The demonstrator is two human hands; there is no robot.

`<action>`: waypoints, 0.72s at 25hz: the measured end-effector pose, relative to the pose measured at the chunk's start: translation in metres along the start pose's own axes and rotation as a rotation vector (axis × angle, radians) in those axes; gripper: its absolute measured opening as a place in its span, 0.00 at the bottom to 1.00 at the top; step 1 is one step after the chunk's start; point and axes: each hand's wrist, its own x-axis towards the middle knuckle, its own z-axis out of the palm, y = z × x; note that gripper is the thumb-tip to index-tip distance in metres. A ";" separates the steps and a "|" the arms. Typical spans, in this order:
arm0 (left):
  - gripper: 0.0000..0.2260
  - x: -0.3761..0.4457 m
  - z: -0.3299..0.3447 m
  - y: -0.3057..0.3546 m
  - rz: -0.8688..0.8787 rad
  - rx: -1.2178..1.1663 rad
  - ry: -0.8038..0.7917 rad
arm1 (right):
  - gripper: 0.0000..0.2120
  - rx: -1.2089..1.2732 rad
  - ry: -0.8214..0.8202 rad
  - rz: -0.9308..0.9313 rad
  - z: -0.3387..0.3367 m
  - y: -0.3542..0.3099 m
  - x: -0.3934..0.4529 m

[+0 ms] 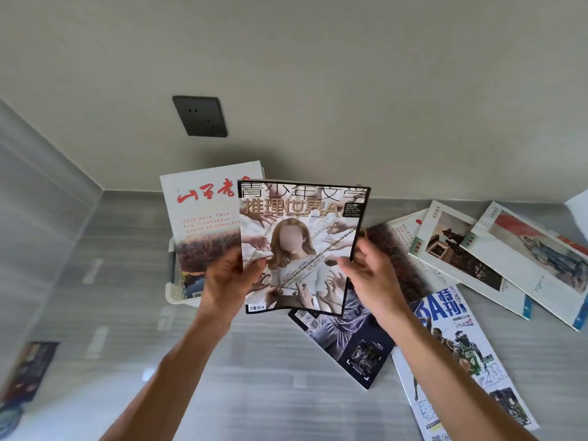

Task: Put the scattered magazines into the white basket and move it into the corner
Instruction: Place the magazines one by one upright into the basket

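Note:
I hold a dark-bordered magazine (299, 243) with a long-haired figure on its cover, upright above the floor. My left hand (227, 281) grips its lower left edge, and my right hand (369, 275) pinches its right edge. Behind it a white magazine with red lettering (203, 218) stands in the white basket (178, 296), of which only the left rim shows. Scattered magazines lie on the floor to the right: a dark one (350, 342), a basketball one (461, 354) and several pale ones (509, 253).
The grey floor meets a pale wall with a dark socket plate (200, 116) above the basket. The room corner lies at the left (101, 189). A dark magazine or leaflet (31, 367) lies at the far left edge.

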 end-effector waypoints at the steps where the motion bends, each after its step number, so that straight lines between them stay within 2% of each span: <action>1: 0.11 0.005 -0.011 0.004 0.010 0.075 0.107 | 0.02 -0.129 0.002 -0.033 0.020 -0.013 0.011; 2: 0.10 0.011 -0.023 0.008 0.026 0.134 0.202 | 0.04 -0.223 0.008 -0.080 0.041 -0.026 0.022; 4: 0.09 0.025 -0.052 0.021 0.080 0.101 0.293 | 0.05 -0.226 0.039 -0.164 0.078 -0.047 0.045; 7: 0.13 0.051 -0.101 0.038 0.085 -0.007 0.192 | 0.04 -0.164 0.098 -0.186 0.116 -0.062 0.079; 9: 0.15 0.061 -0.116 0.031 0.025 0.198 0.183 | 0.05 -0.253 0.120 -0.115 0.131 -0.056 0.094; 12: 0.09 0.066 -0.129 0.005 -0.026 0.499 0.314 | 0.08 -0.294 0.031 0.067 0.154 -0.031 0.105; 14: 0.06 0.069 -0.135 -0.009 -0.051 0.572 0.341 | 0.09 -0.324 0.024 0.130 0.161 -0.013 0.106; 18: 0.05 0.074 -0.142 -0.027 -0.082 0.677 0.269 | 0.10 -0.314 0.041 0.224 0.162 0.003 0.103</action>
